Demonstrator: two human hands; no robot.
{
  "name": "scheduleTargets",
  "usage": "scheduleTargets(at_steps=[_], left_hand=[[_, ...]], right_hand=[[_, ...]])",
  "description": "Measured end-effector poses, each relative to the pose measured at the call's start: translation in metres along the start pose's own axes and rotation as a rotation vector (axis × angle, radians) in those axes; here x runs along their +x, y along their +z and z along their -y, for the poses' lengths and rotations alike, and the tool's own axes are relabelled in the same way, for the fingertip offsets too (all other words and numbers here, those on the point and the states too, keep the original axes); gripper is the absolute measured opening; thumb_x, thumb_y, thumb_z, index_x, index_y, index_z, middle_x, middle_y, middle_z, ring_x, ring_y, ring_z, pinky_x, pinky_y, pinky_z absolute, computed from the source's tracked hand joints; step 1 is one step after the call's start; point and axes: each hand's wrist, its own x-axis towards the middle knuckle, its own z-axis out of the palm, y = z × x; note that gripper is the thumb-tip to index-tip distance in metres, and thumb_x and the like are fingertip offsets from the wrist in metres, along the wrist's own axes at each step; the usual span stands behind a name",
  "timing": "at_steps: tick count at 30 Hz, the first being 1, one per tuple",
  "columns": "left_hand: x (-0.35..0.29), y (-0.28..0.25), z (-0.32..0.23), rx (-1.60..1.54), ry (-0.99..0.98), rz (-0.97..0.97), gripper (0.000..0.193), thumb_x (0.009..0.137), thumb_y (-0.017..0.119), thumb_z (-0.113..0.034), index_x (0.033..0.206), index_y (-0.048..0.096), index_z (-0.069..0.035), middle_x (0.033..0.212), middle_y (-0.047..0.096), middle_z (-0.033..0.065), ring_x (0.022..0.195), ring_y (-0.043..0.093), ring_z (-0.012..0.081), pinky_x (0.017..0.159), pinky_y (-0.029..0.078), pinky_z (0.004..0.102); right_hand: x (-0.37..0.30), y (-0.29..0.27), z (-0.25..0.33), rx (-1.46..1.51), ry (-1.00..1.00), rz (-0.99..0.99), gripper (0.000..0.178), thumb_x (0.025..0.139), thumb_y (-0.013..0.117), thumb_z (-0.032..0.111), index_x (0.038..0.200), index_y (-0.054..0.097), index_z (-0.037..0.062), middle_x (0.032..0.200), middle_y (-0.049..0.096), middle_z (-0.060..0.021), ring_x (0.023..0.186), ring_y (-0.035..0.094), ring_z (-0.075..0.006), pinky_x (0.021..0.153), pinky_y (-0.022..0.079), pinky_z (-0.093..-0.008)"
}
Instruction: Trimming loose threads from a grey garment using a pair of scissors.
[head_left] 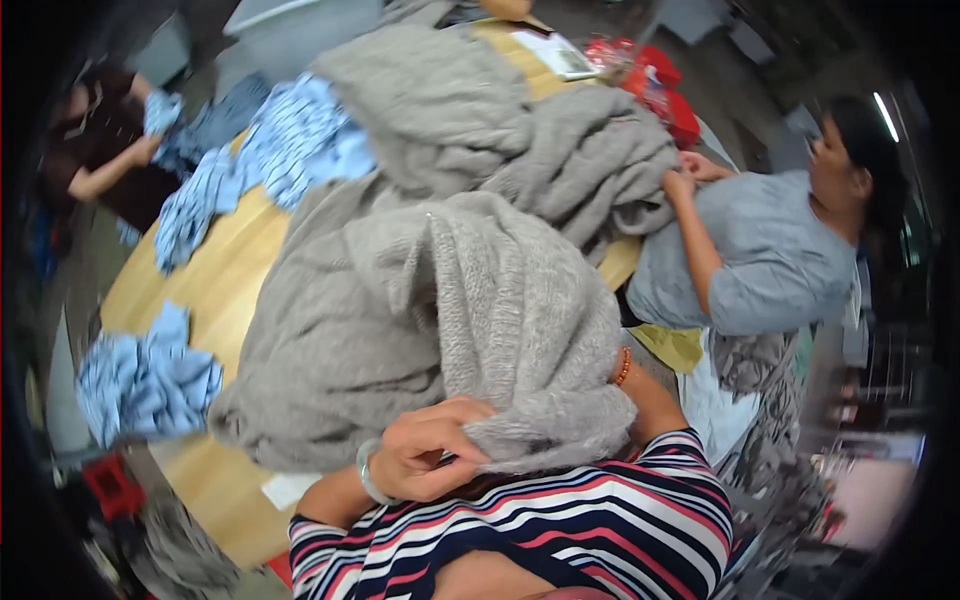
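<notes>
A grey knitted sweater (545,310) is bunched up in front of my chest, a ribbed band running down its middle. At its near edge, my left hand (430,448) is closed, thumb and fingers pinching the knit; a pale bangle (370,475) circles that wrist. My right forearm (655,405) reaches up behind the sweater's right side, with an orange-red beaded bracelet (623,367) on it. The right hand itself is covered by the knit, so its fingers are hidden. Under and left of the sweater, more grey knitwear (330,330) lies heaped on the wooden table (215,300).
Farther grey knit piles (430,100) cover the table's back. Blue cloths (300,130) and a crumpled blue garment (150,380) lie left. A co-worker in grey (750,240) handles knitwear at right; another person (110,150) holds blue cloth at far left. Red bags (660,90) sit behind.
</notes>
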Motion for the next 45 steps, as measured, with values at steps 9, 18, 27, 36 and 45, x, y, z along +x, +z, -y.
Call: scheduleTargets(at_steps=[9,18,27,36,45], left_hand=[[0.211,0.051,0.058,0.023,0.034,-0.212,0.01,0.081,0.064,0.002,0.091,0.064,0.0,0.099,0.065,0.0155,0.095,0.061,0.0206,0.084,0.048,0.034],[0.286,0.066,0.212,0.33,-0.084,-0.235,0.026,0.082,0.065,-0.01,0.107,0.062,-0.003,0.109,0.063,0.0094,0.103,0.059,0.0214,0.089,0.046,0.0326],[-0.014,0.014,0.181,1.049,-0.413,-0.723,0.022,0.081,0.065,-0.011,0.102,0.064,-0.004,0.106,0.064,0.0129,0.104,0.059,0.0297,0.092,0.046,0.0379],[-0.274,-0.045,0.066,1.467,-0.527,-1.533,0.045,0.077,0.071,-0.014,0.117,0.055,-0.001,0.1,0.06,0.0132,0.092,0.057,0.028,0.089,0.045,0.0359],[-0.433,-0.087,0.038,1.275,-0.539,-1.414,0.046,0.081,0.066,-0.007,0.124,0.051,-0.005,0.112,0.057,0.0132,0.086,0.061,0.0189,0.073,0.051,0.0269]], right_hand=[[-0.048,-0.12,-0.22,-0.172,0.047,-0.252,0.05,0.083,0.063,0.03,0.128,0.053,0.0118,0.122,0.058,-0.014,0.112,0.054,-0.0249,0.092,0.046,-0.0373],[0.097,0.016,-0.476,-0.085,0.428,0.189,0.047,0.083,0.06,0.036,0.111,0.06,-0.0016,0.101,0.065,-0.0231,0.096,0.061,-0.0391,0.087,0.045,-0.0459],[0.003,0.036,-0.264,0.41,0.546,0.442,0.022,0.09,0.058,0.02,0.1,0.057,0.0005,0.06,0.06,-0.0081,0.051,0.058,-0.0173,0.05,0.046,-0.0331],[-0.001,0.05,0.011,0.509,0.107,0.587,0.05,0.086,0.063,0.011,0.132,0.048,0.0011,0.114,0.064,-0.0165,0.101,0.061,-0.021,0.089,0.046,-0.0313],[-0.122,0.148,0.247,0.361,-0.382,0.633,0.078,0.071,0.078,0.024,0.137,0.04,0.012,0.093,0.064,-0.0158,0.085,0.062,-0.0342,0.073,0.05,-0.0444]])
